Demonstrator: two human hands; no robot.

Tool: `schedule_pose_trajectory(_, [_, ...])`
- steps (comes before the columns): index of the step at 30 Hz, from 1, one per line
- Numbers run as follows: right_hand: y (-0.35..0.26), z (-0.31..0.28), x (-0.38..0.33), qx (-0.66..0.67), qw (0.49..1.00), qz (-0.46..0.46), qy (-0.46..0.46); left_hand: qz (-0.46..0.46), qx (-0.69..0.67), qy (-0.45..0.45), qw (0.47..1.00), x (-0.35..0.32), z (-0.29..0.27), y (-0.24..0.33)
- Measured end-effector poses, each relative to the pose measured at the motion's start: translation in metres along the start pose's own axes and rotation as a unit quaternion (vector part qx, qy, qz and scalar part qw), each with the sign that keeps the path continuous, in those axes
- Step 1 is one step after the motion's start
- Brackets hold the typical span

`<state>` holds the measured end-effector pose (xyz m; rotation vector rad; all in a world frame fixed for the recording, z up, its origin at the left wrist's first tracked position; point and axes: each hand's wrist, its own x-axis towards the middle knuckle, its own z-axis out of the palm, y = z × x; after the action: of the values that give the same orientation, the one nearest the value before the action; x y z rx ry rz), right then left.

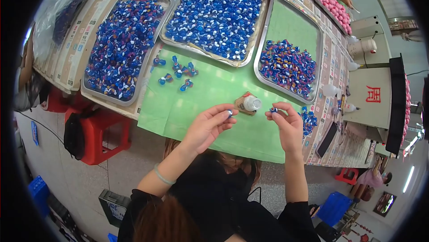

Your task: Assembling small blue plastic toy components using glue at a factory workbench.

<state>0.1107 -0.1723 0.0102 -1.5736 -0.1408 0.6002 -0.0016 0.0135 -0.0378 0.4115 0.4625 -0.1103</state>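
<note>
The left hand (206,127) pinches a small blue piece (229,113) between thumb and fingertips, the other fingers curled beside it. The right hand (286,125) does the same with a second small blue piece (273,109) — thumb and forefinger pressed on it. Between the two sets of fingertips, just beyond them, a small white bottle (251,103) lies on a brown card on the green mat (210,90). Farther beyond the fingers sit three metal trays (263,54) of blue pieces — a few loose ones (178,71) lie nearer.
</note>
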Motion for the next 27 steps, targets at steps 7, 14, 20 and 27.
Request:
schedule_pose_trajectory(7, [-0.005,0.02,0.014,-0.386,0.891,-0.238,0.009,-0.006,0.019,0.007,1.0,0.0,-0.002,-0.004])
schedule_pose_trajectory(14, [-0.008,0.022,0.018,-0.464,0.84,-0.278,-0.022,0.018,0.016,0.011,1.0,0.001,-0.002,-0.005])
schedule_pose_trajectory(20, [-0.008,0.024,0.015,-0.457,0.844,-0.279,-0.021,0.018,0.047,0.009,0.999,0.0,0.005,-0.009])
schedule_pose_trajectory(27, [-0.012,0.031,-0.01,-0.068,0.996,-0.062,0.014,0.038,0.058,0.0,0.998,-0.001,0.018,-0.012])
